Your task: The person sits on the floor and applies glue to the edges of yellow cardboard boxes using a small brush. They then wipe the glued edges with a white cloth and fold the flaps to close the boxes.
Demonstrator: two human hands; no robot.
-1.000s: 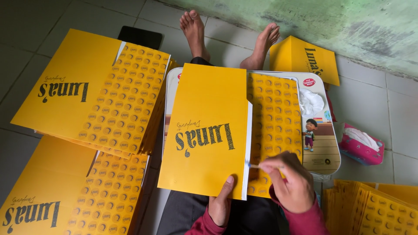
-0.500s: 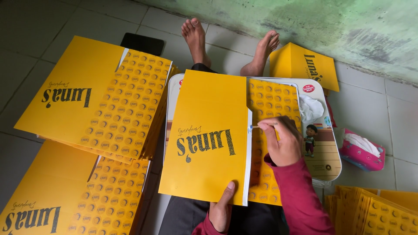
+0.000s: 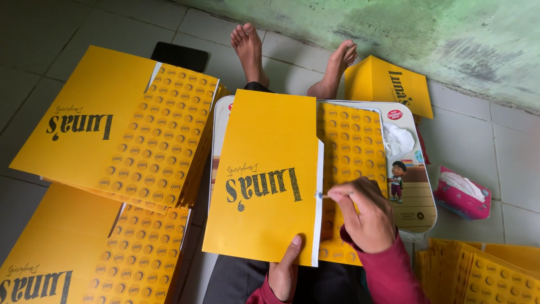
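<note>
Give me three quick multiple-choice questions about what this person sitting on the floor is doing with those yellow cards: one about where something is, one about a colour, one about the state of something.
1. Where does the yellow folded card under the hands lie?
A. on a tray across the person's lap
B. on a shelf
C. inside the pink pack

2. What colour are the person's sleeves?
A. green
B. dark red
C. white

3. How is the right hand placed?
A. flat and empty on the floor
B. pinching a thin stick at the card's white edge
C. gripping the dark phone

Answers:
1 A: the tray with rounded corners shows beneath the card, over the legs.
2 B: the sleeve is dark red.
3 B: its fingertips hold the thin stick against the edge, while the left hand steadies the card's bottom edge.
</note>
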